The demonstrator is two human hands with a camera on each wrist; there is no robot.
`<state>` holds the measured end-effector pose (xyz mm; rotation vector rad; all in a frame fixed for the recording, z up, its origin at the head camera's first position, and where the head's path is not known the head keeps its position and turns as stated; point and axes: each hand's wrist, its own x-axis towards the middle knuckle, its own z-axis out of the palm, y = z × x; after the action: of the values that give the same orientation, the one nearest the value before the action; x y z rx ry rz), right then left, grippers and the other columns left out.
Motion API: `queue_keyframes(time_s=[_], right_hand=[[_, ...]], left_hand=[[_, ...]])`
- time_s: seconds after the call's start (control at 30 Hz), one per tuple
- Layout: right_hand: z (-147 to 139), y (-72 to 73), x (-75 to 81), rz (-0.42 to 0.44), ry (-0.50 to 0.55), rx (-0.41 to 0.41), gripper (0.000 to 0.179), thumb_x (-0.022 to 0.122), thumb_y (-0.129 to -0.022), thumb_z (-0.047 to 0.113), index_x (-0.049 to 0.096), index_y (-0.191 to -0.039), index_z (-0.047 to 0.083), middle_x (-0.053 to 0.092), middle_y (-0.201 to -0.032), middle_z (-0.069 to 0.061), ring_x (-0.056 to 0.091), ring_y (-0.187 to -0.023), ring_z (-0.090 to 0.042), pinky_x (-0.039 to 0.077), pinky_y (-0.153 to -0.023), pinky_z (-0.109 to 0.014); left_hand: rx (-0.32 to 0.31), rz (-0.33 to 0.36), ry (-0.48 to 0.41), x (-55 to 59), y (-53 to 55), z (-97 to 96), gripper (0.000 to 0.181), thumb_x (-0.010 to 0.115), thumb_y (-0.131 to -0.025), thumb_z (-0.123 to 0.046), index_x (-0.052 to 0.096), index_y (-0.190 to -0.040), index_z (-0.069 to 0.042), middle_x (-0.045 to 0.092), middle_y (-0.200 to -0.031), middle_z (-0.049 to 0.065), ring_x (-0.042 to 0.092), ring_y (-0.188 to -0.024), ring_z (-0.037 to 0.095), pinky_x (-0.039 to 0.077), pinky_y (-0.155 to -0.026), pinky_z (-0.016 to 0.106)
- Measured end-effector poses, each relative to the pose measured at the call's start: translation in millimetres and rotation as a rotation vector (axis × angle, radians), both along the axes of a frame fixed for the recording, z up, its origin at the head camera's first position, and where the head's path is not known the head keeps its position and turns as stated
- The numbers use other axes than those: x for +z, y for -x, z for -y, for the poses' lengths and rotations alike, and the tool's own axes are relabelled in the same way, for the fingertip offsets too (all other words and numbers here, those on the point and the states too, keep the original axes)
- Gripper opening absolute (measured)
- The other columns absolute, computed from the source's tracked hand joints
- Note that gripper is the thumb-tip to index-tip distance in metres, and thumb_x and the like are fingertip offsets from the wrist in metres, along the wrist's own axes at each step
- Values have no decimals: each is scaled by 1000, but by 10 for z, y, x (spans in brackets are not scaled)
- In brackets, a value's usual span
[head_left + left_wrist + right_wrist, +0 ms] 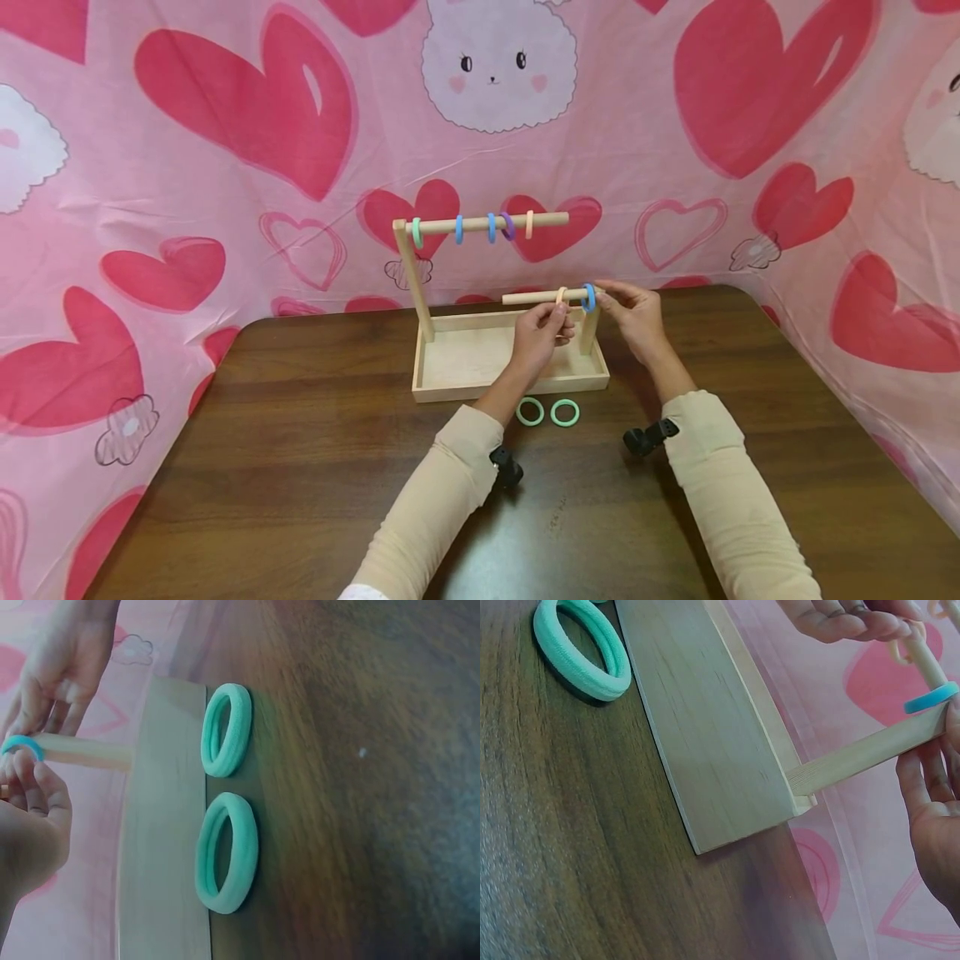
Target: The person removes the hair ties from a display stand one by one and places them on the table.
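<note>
A wooden rack has a short lower rod (528, 298) on a right post (588, 335). My left hand (534, 335) pinches a pale yellow hair tie (560, 296) that hangs round this rod. Right beside it, nearer the post, a blue hair tie (592, 297) circles the rod. My right hand (637, 318) grips the top of the post with thumb and fingers, close by the blue hair tie. Two mint green hair ties, a left one (244, 877) and a right one (242, 727), lie flat on the table in front of the rack's tray.
Above, the longer upper rod (551, 219) carries several hair ties: green (417, 232), blue, purple (508, 226) and peach (529, 225). It is fixed to a tall left post (413, 283). The shallow wooden tray (450, 392) stands on a brown table (300, 467) before a pink heart-patterned cloth.
</note>
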<state>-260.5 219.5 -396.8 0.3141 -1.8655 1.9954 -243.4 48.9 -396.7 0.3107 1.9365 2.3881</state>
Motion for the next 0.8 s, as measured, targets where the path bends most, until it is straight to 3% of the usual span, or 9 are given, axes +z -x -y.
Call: queue_keyframes(time_s=[0.27, 0.53, 0.67, 0.77, 0.8], right_hand=[[2, -21, 2, 14, 2, -6, 21, 66, -92, -8, 73, -112, -11, 76, -91, 22, 67, -87, 7, 53, -76, -10], [-20, 1, -3, 13, -22, -12, 27, 66, -93, -7, 65, -116, -19, 76, -91, 23, 67, -87, 8, 52, -76, -9], [-20, 5, -2, 11, -15, -7, 20, 67, -93, -6, 77, -109, 0, 76, -90, 22, 66, -85, 8, 52, -74, -9], [-9, 7, 4, 14, -7, -9, 30, 67, -93, -6, 81, -99, 20, 76, -89, 22, 66, -84, 8, 52, -74, -9], [-8, 8, 3, 12, -3, -5, 31, 67, -93, -6, 80, -98, 21, 76, -89, 22, 66, -84, 8, 52, -74, -9]], left_hand=[[12, 5, -14, -20, -6, 35, 34, 53, -106, -13, 62, -118, 18, 60, -71, -10, 61, -63, -2, 53, -61, 14], [59, -23, -8, 17, -26, 64, 32, 53, -106, -13, 64, -114, 16, 61, -72, -8, 62, -64, -1, 54, -62, 14], [76, -26, -8, 19, -27, 90, 31, 54, -105, -13, 65, -113, 15, 60, -72, -8, 62, -64, -1, 54, -62, 14], [87, -37, -13, 20, -23, 109, 32, 54, -105, -13, 64, -113, 17, 60, -72, -9, 61, -64, -1, 54, -62, 14], [92, -41, -15, 20, -22, 114, 33, 54, -105, -13, 63, -113, 18, 60, -72, -8, 61, -64, -2, 54, -62, 14]])
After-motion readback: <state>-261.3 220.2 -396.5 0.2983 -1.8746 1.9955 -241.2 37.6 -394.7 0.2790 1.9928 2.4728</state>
